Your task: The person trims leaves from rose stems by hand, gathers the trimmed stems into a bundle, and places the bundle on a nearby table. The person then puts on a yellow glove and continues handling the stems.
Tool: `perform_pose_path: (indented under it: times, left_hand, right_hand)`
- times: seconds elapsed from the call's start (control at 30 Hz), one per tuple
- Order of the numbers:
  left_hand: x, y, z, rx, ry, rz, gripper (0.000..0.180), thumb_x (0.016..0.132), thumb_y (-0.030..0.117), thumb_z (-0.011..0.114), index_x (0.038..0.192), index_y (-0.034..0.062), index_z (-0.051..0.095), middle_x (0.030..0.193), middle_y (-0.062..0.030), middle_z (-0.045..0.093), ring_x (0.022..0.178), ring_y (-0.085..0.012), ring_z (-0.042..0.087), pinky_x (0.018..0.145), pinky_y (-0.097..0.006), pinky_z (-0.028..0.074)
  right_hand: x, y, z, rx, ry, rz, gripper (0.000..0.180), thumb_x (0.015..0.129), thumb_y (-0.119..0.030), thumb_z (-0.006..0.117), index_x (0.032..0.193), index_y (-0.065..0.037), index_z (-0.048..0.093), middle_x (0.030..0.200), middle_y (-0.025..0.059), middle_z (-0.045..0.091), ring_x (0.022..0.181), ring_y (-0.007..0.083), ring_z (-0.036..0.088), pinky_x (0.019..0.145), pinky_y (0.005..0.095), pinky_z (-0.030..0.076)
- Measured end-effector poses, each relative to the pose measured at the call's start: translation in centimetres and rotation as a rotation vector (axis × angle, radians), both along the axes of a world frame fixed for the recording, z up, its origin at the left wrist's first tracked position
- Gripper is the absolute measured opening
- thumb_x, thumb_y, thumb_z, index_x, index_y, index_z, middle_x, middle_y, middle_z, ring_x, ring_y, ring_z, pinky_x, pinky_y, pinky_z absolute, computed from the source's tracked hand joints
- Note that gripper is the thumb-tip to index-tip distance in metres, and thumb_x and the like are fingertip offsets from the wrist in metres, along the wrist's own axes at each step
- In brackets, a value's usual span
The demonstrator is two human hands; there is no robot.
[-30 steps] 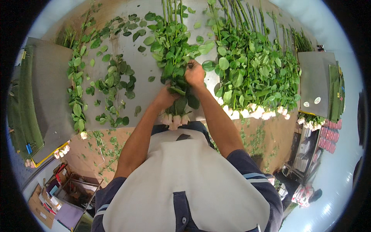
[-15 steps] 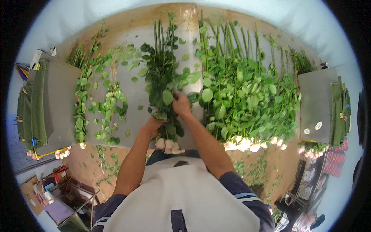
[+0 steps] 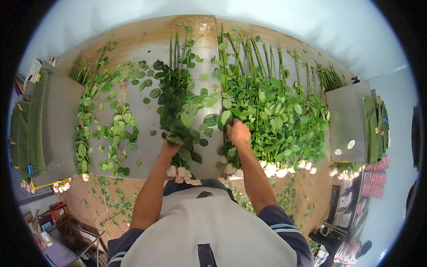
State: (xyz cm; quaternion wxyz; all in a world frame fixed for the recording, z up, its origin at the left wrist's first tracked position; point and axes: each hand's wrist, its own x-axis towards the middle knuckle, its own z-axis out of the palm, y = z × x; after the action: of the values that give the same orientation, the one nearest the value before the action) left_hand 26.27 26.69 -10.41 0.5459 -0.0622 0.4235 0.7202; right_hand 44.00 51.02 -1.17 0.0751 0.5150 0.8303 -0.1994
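A bunch of pale roses point(image 3: 178, 107) lies lengthwise on the grey metal table point(image 3: 133, 58), blooms point(image 3: 178, 171) toward me. My left hand point(image 3: 169, 148) grips this bunch low on its stems, just above the blooms. To the right lies a large pile of leafy roses point(image 3: 275, 115), white blooms point(image 3: 278, 170) at the near edge. My right hand point(image 3: 238, 132) is closed on a stem at the left edge of that pile.
Loose stripped leaves point(image 3: 116, 133) and a single rose stem point(image 3: 82, 129) lie at the left of the table. Grey boards with green folded sheets stand at the left point(image 3: 53, 120) and right point(image 3: 349, 120). Leaves litter the floor point(image 3: 111, 200). Crates sit at lower left.
My right hand has left the middle bunch and moved right to the big pile. My left hand stays on the middle bunch. My head has shifted, so the table sits differently in view.
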Motion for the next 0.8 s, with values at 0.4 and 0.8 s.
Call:
perform_pose_path:
  times: [0.4,0.8]
  left_hand:
    - [-0.7,-0.1,-1.8,-0.129,0.367,-0.101,0.046,0.085,0.007,0.065,0.128,0.0024,0.047,0.125,-0.0086,0.056,0.11,-0.0255,0.054,0.093,-0.043,0.048]
    - [-0.9,0.4,-1.8,0.112,0.114,0.012,0.048,0.082,0.001,0.065,0.127,0.0017,0.049,0.125,-0.0116,0.054,0.107,-0.0273,0.055,0.087,-0.046,0.051]
  right_hand:
    - [0.1,2.2,-1.3,-0.231,0.693,-0.152,0.037,0.081,-0.021,0.067,0.106,0.005,0.059,0.1,0.024,0.066,0.095,0.0405,0.062,0.082,0.0448,0.05]
    - [-0.3,1.2,1.2,0.069,0.268,0.011,0.036,0.087,-0.035,0.061,0.109,-0.006,0.062,0.094,0.0241,0.067,0.088,0.0416,0.064,0.078,0.0482,0.052]
